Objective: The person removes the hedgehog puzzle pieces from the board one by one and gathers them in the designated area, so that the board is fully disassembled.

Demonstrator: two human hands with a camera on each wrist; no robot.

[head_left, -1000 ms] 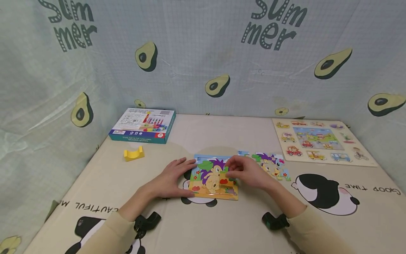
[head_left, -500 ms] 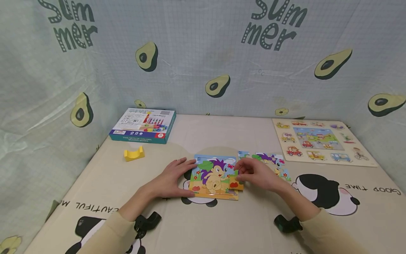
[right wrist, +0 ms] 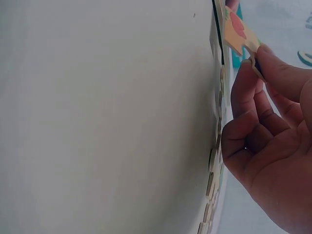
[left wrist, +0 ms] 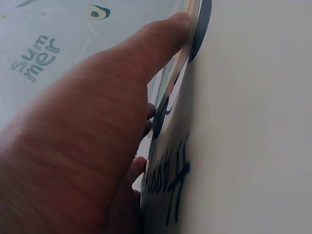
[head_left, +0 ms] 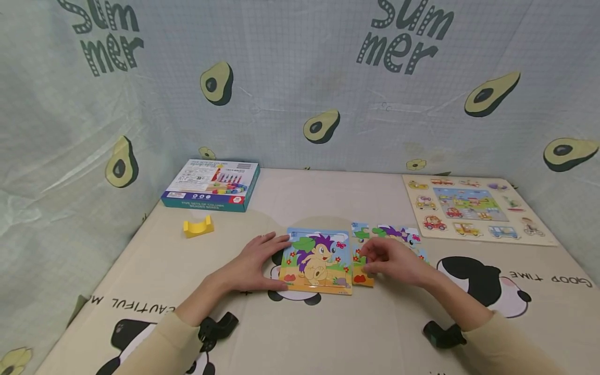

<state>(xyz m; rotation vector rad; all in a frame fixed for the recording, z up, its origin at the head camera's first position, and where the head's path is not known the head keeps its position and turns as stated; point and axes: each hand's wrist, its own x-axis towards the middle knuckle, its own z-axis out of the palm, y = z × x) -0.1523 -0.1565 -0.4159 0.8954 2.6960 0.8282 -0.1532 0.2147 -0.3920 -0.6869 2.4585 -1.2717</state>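
Observation:
A square picture puzzle board [head_left: 316, 263] shows a hedgehog with purple spines. My left hand [head_left: 255, 264] rests along its left edge with fingers spread. In the left wrist view, the thumb of my left hand [left wrist: 161, 39] touches the board's edge. My right hand [head_left: 394, 260], just right of the board, pinches a puzzle piece [head_left: 363, 278] with a red shape on yellow. The right wrist view shows the piece [right wrist: 239, 29] between thumb and index finger of my right hand [right wrist: 273, 126]. Behind that hand lie loose hedgehog pieces [head_left: 407, 234], partly hidden.
A wooden vehicle puzzle board [head_left: 473, 229] lies at the back right. At the back left is a flat toy box [head_left: 211, 185], with a yellow curved block [head_left: 198, 227] in front of it. The cloth-covered table [head_left: 319, 338] carries printed pandas.
My right hand has drawn the red-marked puzzle piece rightward off the hedgehog board, to a spot beside it near the loose pieces. The left hand has stayed in place.

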